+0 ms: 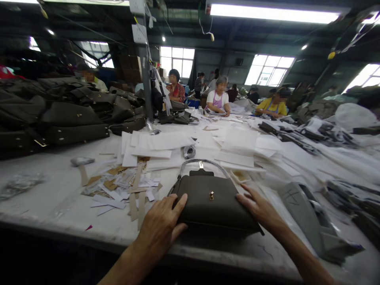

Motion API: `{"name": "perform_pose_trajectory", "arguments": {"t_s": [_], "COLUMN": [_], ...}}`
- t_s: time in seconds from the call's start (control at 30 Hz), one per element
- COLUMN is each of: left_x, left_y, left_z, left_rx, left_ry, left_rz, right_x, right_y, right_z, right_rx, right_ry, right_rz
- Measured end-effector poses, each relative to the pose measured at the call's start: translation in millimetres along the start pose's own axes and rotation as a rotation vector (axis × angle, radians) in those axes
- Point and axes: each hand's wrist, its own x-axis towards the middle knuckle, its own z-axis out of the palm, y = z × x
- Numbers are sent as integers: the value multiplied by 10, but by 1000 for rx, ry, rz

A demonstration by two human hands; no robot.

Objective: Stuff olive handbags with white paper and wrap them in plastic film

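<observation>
A dark olive handbag [204,190] sits in front of me near the table's front edge, with a gold-coloured turn lock on its front. Its wrapped handle [209,161] arches up behind it, and a tab with a metal plate [201,164] stands up at the back. My left hand [163,217] grips the bag's left side, fingers on its upper corner and thumb low against the front. At the right side, my right hand [258,206] holds the bag with its fingers along the edge. The fingers' undersides are hidden.
Paper strips and cards [121,186] lie scattered to the left. White sheets [166,144] and a wrapped coil [189,151] are behind the bag. A grey tape dispenser [314,221] stands right. Piled dark bags [71,118] fill the far left. Several people work across the table.
</observation>
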Motion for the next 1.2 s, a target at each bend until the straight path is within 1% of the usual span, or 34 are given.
{"name": "perform_pose_trajectory", "arguments": {"t_s": [0.03, 0.07, 0.1, 0.13, 0.17, 0.2, 0.27, 0.3, 0.37, 0.5, 0.6, 0.77, 0.83, 0.9, 1.0, 1.1, 1.17, 1.2], "left_x": [26, 71, 127, 188, 244, 290, 333, 330, 289, 194, 176, 187, 187, 183, 174, 172, 175, 177], "left_y": [43, 82, 119, 155, 189, 220, 261, 270, 263, 219, 211, 219, 215, 210, 207, 211, 213, 212], "left_z": [-23, -26, -9, 28, 80, 142, 269, 323, 396, 418, 400, 401, 409, 413, 412, 404, 403, 404], "left_rx": [16, 20, 14, 2, -13, -27, -49, -56, -69, -111, -136, -151, -152, -154, -153, -158, -167, -170], "left_ry": [33, 63, 80, 79, 68, 51, 16, 9, 6, 1, -5, 5, 12, 18, 17, 10, 11, 10], "left_rz": [37, 84, 137, 184, 218, 235, 229, 217, 211, 259, 265, 269, 271, 275, 285, 296, 297, 296], "right_x": [2, 11, 27, 51, 81, 115, 189, 224, 285, 385, 443, 479, 486, 496, 526, 574, 606, 617], "right_y": [-72, -169, -283, -406, -526, -634, -786, -825, -842, -786, -817, -1016, -1087, -1130, -1136, -1087, -1032, -1001], "right_z": [-33, -46, -39, -11, 33, 89, 211, 266, 343, 362, 326, 330, 353, 372, 382, 380, 383, 386], "right_rx": [-103, -172, -210, -226, -235, -246, -291, -324, -381, -399, -459, -704, -792, -868, -934, -932, -903, -882], "right_ry": [64, 101, 95, 45, -32, -123, -285, -345, -427, -601, -714, -770, -810, -843, -842, -834, -822, -808], "right_rz": [-109, -243, -377, -484, -552, -591, -625, -631, -642, -713, -771, -791, -830, -952, -1239, -1508, -1630, -1669]}}
